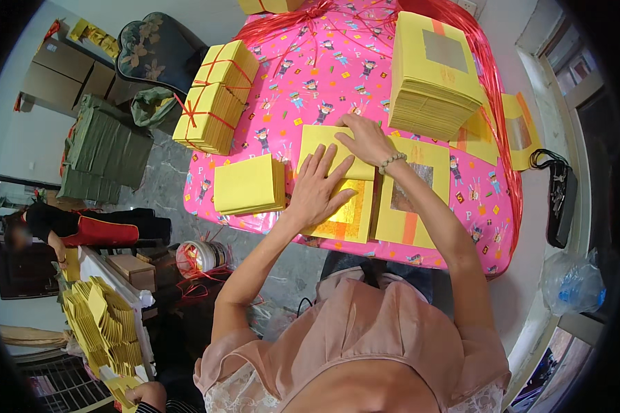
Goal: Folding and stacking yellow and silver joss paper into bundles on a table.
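A sheet of yellow paper [317, 141] with a gold foil square [344, 210] lies before me, its far part folded over toward me. My left hand [317, 189] rests flat on it with the fingers spread. At the far right corner of the fold, my right hand [368, 143] touches the paper, fingers stretched out and thumb apart. Under my right forearm lies another yellow sheet with a silver square [413, 186] and an orange stripe. Left of my left hand sits a small stack of folded yellow papers [246, 184]. A tall stack of flat yellow sheets [434, 86] stands beyond my right hand.
Yellow bundles tied with red string [217, 96] stand at the table's left edge. Red plastic strands [486, 76] run along the right side of the pink patterned tablecloth [289, 89]. At far left, a person [103, 227] is beside a table of yellow folded papers [103, 323]. A bucket [200, 259] stands on the floor.
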### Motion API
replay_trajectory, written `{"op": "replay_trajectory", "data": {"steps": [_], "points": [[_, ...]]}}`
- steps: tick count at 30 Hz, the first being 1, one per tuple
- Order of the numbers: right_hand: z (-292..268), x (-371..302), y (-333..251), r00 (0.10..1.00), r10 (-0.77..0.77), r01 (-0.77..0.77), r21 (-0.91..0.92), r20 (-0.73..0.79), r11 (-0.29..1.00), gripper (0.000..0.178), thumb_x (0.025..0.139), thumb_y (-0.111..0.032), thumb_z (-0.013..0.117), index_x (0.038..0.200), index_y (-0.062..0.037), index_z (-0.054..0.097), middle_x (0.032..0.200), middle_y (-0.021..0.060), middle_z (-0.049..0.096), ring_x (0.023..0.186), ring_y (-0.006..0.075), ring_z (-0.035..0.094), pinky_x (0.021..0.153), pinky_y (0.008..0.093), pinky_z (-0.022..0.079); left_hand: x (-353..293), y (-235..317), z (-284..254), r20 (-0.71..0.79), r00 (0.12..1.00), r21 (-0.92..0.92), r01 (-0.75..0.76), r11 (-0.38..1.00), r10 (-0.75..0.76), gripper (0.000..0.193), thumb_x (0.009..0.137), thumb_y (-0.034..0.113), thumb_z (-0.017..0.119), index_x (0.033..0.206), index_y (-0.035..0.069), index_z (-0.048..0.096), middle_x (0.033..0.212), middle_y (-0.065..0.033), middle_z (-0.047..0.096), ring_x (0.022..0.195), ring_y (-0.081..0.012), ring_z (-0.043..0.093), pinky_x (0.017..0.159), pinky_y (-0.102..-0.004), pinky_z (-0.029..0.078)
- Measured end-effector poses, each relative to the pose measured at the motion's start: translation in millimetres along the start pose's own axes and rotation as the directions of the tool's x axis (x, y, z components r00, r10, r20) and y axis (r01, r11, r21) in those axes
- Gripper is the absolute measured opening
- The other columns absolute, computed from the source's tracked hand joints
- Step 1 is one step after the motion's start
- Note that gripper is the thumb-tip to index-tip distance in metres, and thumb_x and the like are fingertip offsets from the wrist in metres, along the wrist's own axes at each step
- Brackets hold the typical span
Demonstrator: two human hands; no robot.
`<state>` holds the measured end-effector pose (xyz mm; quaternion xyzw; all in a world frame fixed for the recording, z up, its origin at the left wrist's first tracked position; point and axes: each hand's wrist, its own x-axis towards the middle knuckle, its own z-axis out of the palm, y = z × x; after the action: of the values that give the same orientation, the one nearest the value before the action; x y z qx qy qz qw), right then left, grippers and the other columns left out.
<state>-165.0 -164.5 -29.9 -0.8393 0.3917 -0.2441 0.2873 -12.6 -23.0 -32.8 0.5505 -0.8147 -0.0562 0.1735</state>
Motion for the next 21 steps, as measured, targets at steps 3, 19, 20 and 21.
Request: {"op": "replay_trajectory", "data": {"steps": [3, 19, 20, 21], "points": [[1, 0, 1, 0.999, -0.03, 0.03, -0.012, -0.029, 0.999, 0.027, 0.088, -0.022, 0.066, 0.102, 0.0, 0.065, 0.097, 0.0171, 0.067, 0.092, 0.0356, 0.066, 0.082, 0.0465, 0.051, 0, 0, 1, 0.011, 1.0, -0.002, -0.005, 1.0, 0.005, 0.066, 0.096, 0.053, 0.053, 0.151, 0.02, 0.04, 0.154, -0.0246, 0.032, 0.143, -0.0459, 0.026, 0.116, -0.056, 0.023], [8, -126, -22, 0.994, -0.081, 0.094, -0.205, 0.073, 0.974, 0.065, 0.101, -0.033, 0.049, 0.154, -0.002, 0.026, 0.161, 0.0169, 0.024, 0.151, 0.032, 0.016, 0.12, 0.054, 0.016, -1, 0, 2, 0.07, 0.998, 0.019, -0.009, 1.0, 0.007, 0.092, 0.081, 0.071, 0.061, 0.153, 0.018, 0.038, 0.159, -0.0247, 0.023, 0.148, -0.0463, 0.017, 0.117, -0.0582, 0.019], [7, -128, -21, 0.994, -0.079, 0.093, -0.193, 0.082, 0.977, 0.066, 0.101, -0.035, 0.048, 0.155, -0.0034, 0.024, 0.161, 0.0165, 0.022, 0.151, 0.0317, 0.015, 0.12, 0.0547, 0.015, -1, -1, 3, 0.071, 0.997, 0.016, -0.008, 1.0, 0.007, 0.092, 0.081, 0.071, 0.061, 0.153, 0.018, 0.038, 0.159, -0.0247, 0.023, 0.148, -0.0463, 0.017, 0.117, -0.0582, 0.019], [7, -130, -21, 0.993, -0.077, 0.092, -0.191, 0.085, 0.977, 0.066, 0.101, -0.035, 0.048, 0.155, -0.0034, 0.024, 0.161, 0.0165, 0.022, 0.151, 0.0317, 0.015, 0.12, 0.0547, 0.015, -2, -1, 3, 0.066, 0.998, 0.011, -0.016, 1.0, 0.015, 0.094, 0.08, 0.071, 0.061, 0.153, 0.018, 0.037, 0.159, -0.0251, 0.023, 0.148, -0.0464, 0.017, 0.117, -0.0583, 0.019]]}}
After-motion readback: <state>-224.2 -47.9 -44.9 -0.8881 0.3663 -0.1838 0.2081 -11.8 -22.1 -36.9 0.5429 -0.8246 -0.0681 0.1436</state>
